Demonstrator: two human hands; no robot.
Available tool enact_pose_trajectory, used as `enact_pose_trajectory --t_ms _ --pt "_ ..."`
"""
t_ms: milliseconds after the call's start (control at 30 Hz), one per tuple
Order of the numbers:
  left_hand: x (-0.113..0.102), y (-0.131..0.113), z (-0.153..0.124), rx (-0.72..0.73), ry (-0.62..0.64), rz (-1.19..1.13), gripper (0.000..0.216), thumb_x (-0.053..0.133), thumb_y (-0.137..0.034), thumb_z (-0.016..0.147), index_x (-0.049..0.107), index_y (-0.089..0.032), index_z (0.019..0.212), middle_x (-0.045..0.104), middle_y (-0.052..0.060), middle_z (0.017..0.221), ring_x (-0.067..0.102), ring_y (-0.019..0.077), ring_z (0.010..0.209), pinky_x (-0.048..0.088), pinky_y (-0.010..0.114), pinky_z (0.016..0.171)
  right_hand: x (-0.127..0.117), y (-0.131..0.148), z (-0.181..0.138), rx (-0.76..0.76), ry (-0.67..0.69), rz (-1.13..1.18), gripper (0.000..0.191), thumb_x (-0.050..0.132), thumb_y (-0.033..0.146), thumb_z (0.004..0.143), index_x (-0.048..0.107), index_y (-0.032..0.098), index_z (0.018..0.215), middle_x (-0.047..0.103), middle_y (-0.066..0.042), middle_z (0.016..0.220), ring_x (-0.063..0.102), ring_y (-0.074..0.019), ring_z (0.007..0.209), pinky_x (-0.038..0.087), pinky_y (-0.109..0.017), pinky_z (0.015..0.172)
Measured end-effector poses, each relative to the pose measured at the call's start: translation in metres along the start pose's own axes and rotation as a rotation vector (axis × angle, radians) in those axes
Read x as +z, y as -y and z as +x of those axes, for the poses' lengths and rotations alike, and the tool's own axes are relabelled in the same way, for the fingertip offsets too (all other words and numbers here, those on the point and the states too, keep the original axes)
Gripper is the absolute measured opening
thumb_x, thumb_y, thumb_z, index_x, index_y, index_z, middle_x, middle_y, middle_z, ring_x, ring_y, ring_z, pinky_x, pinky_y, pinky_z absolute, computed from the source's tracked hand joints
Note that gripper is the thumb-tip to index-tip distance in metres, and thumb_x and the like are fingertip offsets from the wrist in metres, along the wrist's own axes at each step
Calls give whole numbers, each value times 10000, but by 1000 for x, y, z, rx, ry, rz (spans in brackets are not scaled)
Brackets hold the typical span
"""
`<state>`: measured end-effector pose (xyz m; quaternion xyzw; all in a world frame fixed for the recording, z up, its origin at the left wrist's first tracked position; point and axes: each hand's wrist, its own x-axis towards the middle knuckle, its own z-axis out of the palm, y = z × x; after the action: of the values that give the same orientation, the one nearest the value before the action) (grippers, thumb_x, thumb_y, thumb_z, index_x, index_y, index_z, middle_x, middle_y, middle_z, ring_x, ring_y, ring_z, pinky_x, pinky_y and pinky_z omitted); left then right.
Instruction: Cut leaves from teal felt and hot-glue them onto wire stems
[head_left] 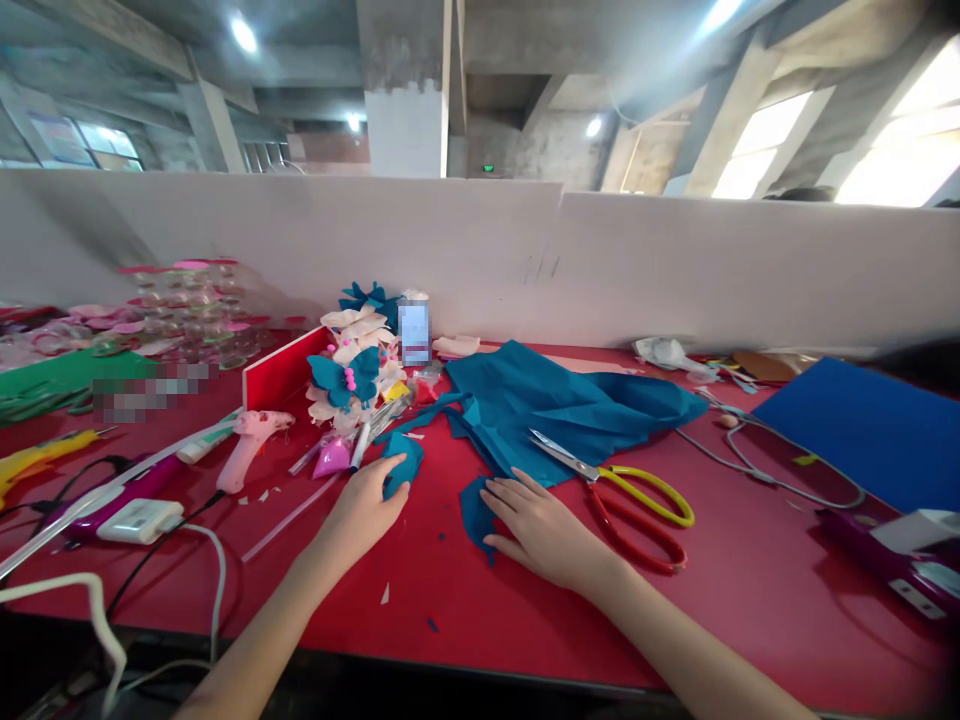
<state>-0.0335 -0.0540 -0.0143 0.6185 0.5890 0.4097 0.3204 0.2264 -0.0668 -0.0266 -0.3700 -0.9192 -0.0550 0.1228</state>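
Observation:
My left hand [365, 505] pinches a small teal paper piece [403, 462] just above the red table [450, 590]. My right hand [541, 525] lies flat with fingers spread, pressing on another teal paper scrap [474, 510]. A large crumpled sheet of teal paper [559, 405] spreads out behind both hands. Scissors with a yellow and a red handle [637, 500] lie just right of my right hand, blades resting on the teal sheet.
A pink glue gun [251, 445] and a white power adapter [139, 520] with cables lie at the left. Paper flowers and a teal butterfly [349, 375] stand behind. A blue sheet [870, 425] and a purple tool [900, 560] sit at the right. A white partition wall backs the table.

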Motion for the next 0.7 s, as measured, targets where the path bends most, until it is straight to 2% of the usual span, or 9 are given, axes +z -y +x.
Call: enact_pose_trajectory --t_ms 133,233,333,433,500,533,633,700 --pt "11 -1 -12 -46 160 -102 440 624 -361 727 646 -221 1143 656 93 1117 620 259 920 474 324 796 -3 1 -1 22 -13 52 438 466 382 921 564 115 1254 561 -165 1285 496 -320 1213 331 -551 1067" --pt "20 6 -17 85 135 172 391 617 -311 721 664 -210 1095 583 134 1197 547 324 1062 434 408 880 -3 0 -3 20 -20 100 420 458 378 927 552 149 1267 570 -145 1278 495 -299 1216 309 -541 1083" --pt "16 3 -8 220 54 539 305 601 -281 724 670 -192 1007 505 165 1224 434 389 1171 375 512 923 -2 -2 -1 -3 -6 122 415 463 370 924 555 142 1259 581 -152 1257 509 -298 1196 282 -546 1094" --pt "1 -16 20 317 -23 729 227 577 -308 769 654 -196 951 523 138 1143 460 353 1138 368 493 940 -2 -5 3 -43 19 134 391 481 350 913 584 119 1211 598 -168 1217 537 -300 1153 256 -559 1099" --pt "-7 -34 47 382 -37 784 221 522 -302 824 643 -188 969 579 121 1086 526 301 1070 391 408 938 -3 -8 4 -43 18 159 363 481 335 911 598 125 1182 608 -161 1193 551 -288 1128 255 -555 1099" --pt "-9 -43 62 387 -30 809 258 475 -280 854 624 -180 1040 605 118 1081 558 279 1039 413 365 911 -3 -9 5 -32 15 182 351 475 331 914 600 136 1177 610 -150 1189 552 -277 1124 257 -548 1100" --pt "-5 -62 110 273 -64 964 452 325 -222 918 400 -147 1357 669 142 1007 645 263 889 472 335 755 -5 -10 4 28 19 273 336 444 322 930 583 175 1198 603 -110 1202 542 -239 1132 265 -511 1107" --pt "4 -69 141 196 -99 1125 571 326 -172 901 203 -88 1451 685 178 953 664 278 829 474 351 708 -6 -10 3 63 34 324 334 426 315 939 571 189 1213 600 -91 1207 538 -220 1128 277 -475 1109"
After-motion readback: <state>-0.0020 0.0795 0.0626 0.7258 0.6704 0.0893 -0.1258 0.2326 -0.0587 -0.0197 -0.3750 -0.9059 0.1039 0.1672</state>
